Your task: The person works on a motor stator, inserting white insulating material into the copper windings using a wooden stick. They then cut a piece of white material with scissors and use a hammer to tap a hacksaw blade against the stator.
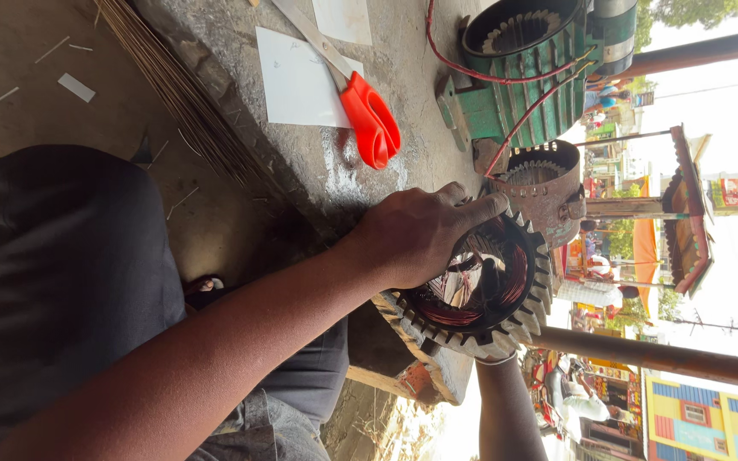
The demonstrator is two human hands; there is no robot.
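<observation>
My right hand [416, 235] grips the rim of a round motor stator [530, 294], a toothed metal ring with copper windings inside. The thumb lies along the outer rim and the fingers curl into the bore. The stator rests at the edge of a rough concrete bench [241, 162]. A second forearm [506, 410] with a wrist band reaches the stator from the far side. Its hand is hidden behind the stator, and it looks like another person's arm. My left hand is out of sight.
Red-handled scissors [367, 115] lie on white paper sheets [296, 77] on the bench. A green motor housing [527, 77] with red wires and a rusty grey housing [547, 183] stand beside the stator. Thin sticks [181, 94] lie along the bench edge. My dark-clad knee [53, 265] is near.
</observation>
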